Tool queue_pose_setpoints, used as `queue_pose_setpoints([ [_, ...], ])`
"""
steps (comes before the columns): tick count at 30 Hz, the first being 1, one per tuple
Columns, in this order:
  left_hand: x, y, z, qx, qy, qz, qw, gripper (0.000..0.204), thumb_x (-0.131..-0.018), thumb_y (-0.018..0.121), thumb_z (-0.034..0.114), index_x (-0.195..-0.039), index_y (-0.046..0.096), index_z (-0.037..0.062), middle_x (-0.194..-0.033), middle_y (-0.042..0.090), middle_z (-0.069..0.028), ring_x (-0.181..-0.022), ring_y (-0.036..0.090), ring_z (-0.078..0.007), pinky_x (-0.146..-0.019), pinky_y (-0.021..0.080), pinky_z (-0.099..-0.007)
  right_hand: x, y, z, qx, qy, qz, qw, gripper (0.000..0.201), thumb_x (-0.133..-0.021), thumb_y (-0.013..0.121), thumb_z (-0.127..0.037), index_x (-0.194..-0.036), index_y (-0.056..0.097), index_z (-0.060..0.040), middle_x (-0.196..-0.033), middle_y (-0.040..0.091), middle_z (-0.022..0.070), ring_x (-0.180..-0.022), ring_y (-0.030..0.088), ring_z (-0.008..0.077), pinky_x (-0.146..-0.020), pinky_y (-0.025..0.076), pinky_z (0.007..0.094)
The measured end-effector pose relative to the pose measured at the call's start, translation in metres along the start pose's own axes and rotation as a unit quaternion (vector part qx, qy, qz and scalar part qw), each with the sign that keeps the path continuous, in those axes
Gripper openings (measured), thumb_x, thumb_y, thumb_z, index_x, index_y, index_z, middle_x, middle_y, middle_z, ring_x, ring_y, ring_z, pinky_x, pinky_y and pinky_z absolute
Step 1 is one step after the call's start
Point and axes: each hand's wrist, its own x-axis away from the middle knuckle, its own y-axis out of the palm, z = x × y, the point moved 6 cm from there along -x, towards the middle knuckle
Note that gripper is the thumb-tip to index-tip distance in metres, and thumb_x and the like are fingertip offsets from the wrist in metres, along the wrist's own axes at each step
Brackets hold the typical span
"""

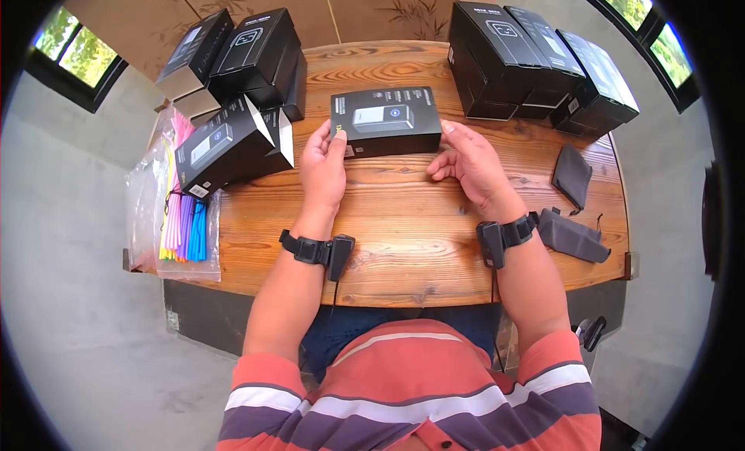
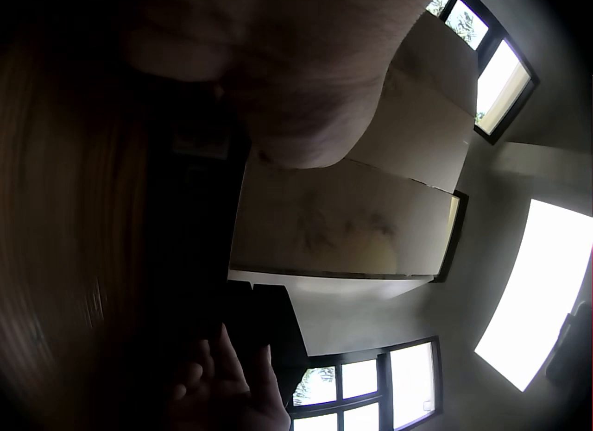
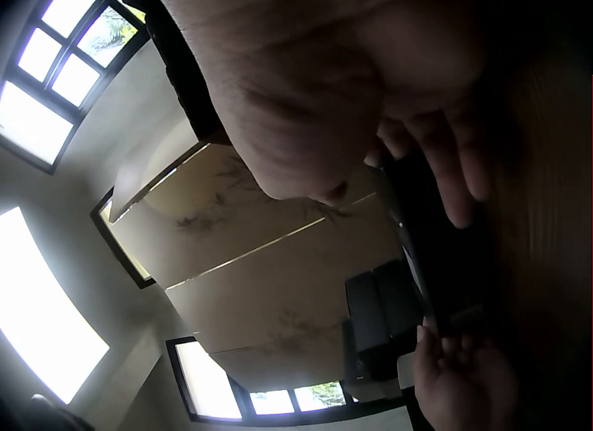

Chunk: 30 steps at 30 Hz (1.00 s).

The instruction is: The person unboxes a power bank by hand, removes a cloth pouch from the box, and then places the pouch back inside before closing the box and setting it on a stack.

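Observation:
In the head view a black product box (image 1: 385, 119), printed with a picture of a grey-and-black device, is above the middle of the wooden table. My left hand (image 1: 323, 168) grips its left end, thumb on the front face and fingers at the side. At the other end my right hand (image 1: 475, 165) has its fingertips right at the box's edge, the fingers loosely bent rather than wrapped round it. The right wrist view shows those right-hand fingers (image 3: 449, 176) stretched along the dark box. In the left wrist view the box is mostly lost in shadow.
Black boxes (image 1: 252, 51) stand stacked at back left, with an open-flapped box (image 1: 221, 147) before them. Below lies a clear bag of coloured sticks (image 1: 186, 230). More black boxes (image 1: 516, 59) stand at back right, and two dark pouches (image 1: 573, 178) lie near the right edge.

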Motion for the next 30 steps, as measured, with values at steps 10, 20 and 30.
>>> queue_pose_setpoints([
  [10, 0.006, 0.002, -0.006, 0.064, -0.014, -0.018, 0.998, 0.036, -0.111, 0.069, 0.006, -0.143, 0.058, -0.0044, -0.122, 0.08, -0.0131, -0.113, 0.072, -0.0144, -0.103, 0.055, -0.0294, 0.012, 0.005, -0.002, 0.14, -0.094, 0.055, 0.984, 0.065, -0.1, 0.085, -0.017, -0.156, 0.054, -0.0013, -0.107, 0.075, 0.0065, -0.077, 0.071, 0.0095, -0.066, 0.056, 0.0228],
  [20, 0.009, -0.004, 0.012, 0.122, -0.023, 0.042, 0.991, 0.036, -0.111, 0.065, 0.003, -0.146, 0.06, -0.0001, -0.123, 0.076, -0.0107, -0.111, 0.072, -0.0163, -0.098, 0.058, -0.0307, 0.031, 0.033, -0.026, 0.561, -0.277, 0.076, 0.777, 0.116, -0.07, 0.106, -0.018, -0.17, 0.048, -0.0152, -0.157, 0.052, 0.0183, -0.129, 0.063, 0.0341, -0.109, 0.056, 0.0442],
  [30, 0.007, -0.008, 0.016, 0.121, 0.002, 0.056, 0.991, 0.023, -0.108, 0.068, 0.005, -0.131, 0.071, -0.0008, -0.122, 0.075, -0.0086, -0.106, 0.071, -0.0145, -0.097, 0.057, -0.0295, 0.042, 0.053, -0.03, 0.517, -0.3, -0.06, 0.799, 0.106, -0.067, 0.104, -0.013, -0.162, 0.057, -0.0117, -0.152, 0.057, 0.018, -0.141, 0.059, 0.0385, -0.12, 0.05, 0.0455],
])
